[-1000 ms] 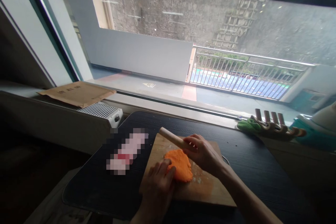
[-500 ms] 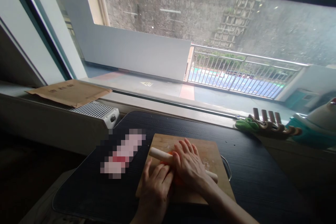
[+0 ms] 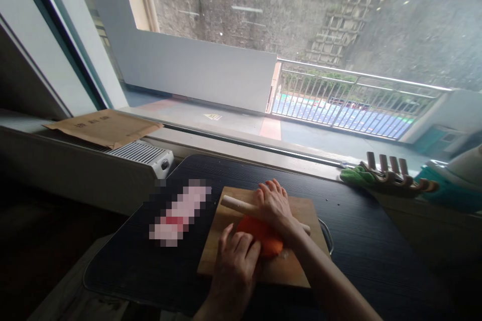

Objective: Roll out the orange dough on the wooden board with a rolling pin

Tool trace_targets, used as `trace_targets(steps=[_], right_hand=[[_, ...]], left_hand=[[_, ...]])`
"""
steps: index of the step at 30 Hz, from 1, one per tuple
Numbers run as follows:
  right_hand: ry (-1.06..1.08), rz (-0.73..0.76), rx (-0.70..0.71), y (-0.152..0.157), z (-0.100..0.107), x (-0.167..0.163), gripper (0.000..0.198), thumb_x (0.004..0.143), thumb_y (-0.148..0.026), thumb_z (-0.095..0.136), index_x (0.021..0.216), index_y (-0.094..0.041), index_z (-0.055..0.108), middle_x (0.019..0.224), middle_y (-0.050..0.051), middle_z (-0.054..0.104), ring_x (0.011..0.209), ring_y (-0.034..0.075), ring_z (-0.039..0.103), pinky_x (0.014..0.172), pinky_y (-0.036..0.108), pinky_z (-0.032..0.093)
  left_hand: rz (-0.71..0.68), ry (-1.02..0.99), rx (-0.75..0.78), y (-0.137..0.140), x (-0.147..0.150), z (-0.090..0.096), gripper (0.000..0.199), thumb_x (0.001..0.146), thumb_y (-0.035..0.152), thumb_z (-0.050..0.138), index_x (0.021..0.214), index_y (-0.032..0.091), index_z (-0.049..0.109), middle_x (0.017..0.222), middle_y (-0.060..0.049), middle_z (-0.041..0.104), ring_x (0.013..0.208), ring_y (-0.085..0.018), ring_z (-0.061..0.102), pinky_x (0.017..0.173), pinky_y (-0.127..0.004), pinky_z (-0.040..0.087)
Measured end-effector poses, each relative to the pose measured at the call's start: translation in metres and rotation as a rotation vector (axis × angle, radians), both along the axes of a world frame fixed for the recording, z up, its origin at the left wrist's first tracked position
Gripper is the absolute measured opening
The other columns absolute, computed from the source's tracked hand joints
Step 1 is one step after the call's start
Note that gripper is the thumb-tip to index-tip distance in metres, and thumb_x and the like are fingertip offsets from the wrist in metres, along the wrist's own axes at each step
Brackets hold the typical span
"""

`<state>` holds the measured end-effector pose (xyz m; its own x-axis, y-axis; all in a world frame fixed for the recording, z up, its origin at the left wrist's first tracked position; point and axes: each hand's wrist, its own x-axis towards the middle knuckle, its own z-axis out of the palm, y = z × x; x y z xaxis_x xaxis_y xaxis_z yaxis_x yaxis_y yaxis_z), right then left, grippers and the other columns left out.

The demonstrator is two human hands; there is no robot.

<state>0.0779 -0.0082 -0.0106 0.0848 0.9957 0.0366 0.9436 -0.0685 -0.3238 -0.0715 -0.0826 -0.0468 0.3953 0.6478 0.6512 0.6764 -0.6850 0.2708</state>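
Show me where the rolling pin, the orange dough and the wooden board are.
Rolling pin (image 3: pixel 241 204): head view, on its exposed left section.
Orange dough (image 3: pixel 270 242): head view, on its uncovered right part.
Wooden board (image 3: pixel 217 233): head view, on bare wood near its left edge.

Black wood-grain table with rounded corners (image 3: pixel 361 251). A light-brown rectangular wooden board (image 3: pixel 303 208) is laid flat near its middle; a thin curved metal handle (image 3: pixel 331 241) is seen at the board's 3 o'clock. Between 9 and 10 o'clock from the board, a long pink-and-red item (image 3: pixel 181 213) is placed, blurred by pixelation. Tiny pale specks (image 3: pixel 327 199) are scattered at 2 o'clock.
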Motion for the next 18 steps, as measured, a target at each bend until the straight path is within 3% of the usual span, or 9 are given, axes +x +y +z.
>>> trace_targets(steps=[5, 9, 15, 18], right_hand=[[0.043, 0.151, -0.010, -0.002, -0.002, 0.004, 0.035, 0.099, -0.033, 0.028, 0.112, -0.025, 0.059, 0.135, 0.008, 0.050, 0.137, 0.025, 0.029, 0.109, 0.044, 0.025], [0.033, -0.002, -0.051, 0.003, -0.002, 0.005, 0.039, 0.099, -0.035, 0.028, 0.121, -0.021, 0.057, 0.142, 0.012, 0.044, 0.139, 0.028, 0.025, 0.109, 0.046, 0.022], [0.027, 0.110, -0.050, 0.001, -0.002, 0.008, 0.039, 0.098, -0.035, 0.028, 0.121, -0.025, 0.057, 0.139, 0.008, 0.047, 0.140, 0.028, 0.025, 0.110, 0.047, 0.023], [0.020, -0.021, -0.050, 0.007, -0.002, 0.009, 0.042, 0.099, -0.035, 0.027, 0.128, -0.022, 0.055, 0.145, 0.010, 0.042, 0.141, 0.027, 0.024, 0.111, 0.047, 0.022]], left_hand=[[-0.083, 0.086, 0.049, 0.008, -0.013, -0.001, 0.022, 0.088, 0.013, 0.049, 0.100, 0.021, 0.066, 0.109, -0.007, 0.068, 0.105, -0.025, 0.062, 0.097, -0.047, 0.048], [-0.009, 0.082, 0.064, 0.002, -0.008, -0.005, 0.022, 0.089, 0.015, 0.049, 0.101, 0.020, 0.066, 0.101, -0.007, 0.070, 0.094, -0.024, 0.065, 0.090, -0.048, 0.051], [-0.008, 0.128, 0.016, 0.006, -0.011, 0.000, 0.021, 0.085, 0.028, 0.060, 0.102, 0.019, 0.067, 0.109, -0.011, 0.069, 0.100, -0.029, 0.062, 0.091, -0.051, 0.050], [0.039, 0.179, 0.023, 0.007, -0.011, 0.001, 0.022, 0.081, 0.028, 0.064, 0.099, 0.016, 0.068, 0.107, -0.013, 0.069, 0.095, -0.029, 0.063, 0.086, -0.050, 0.052]])
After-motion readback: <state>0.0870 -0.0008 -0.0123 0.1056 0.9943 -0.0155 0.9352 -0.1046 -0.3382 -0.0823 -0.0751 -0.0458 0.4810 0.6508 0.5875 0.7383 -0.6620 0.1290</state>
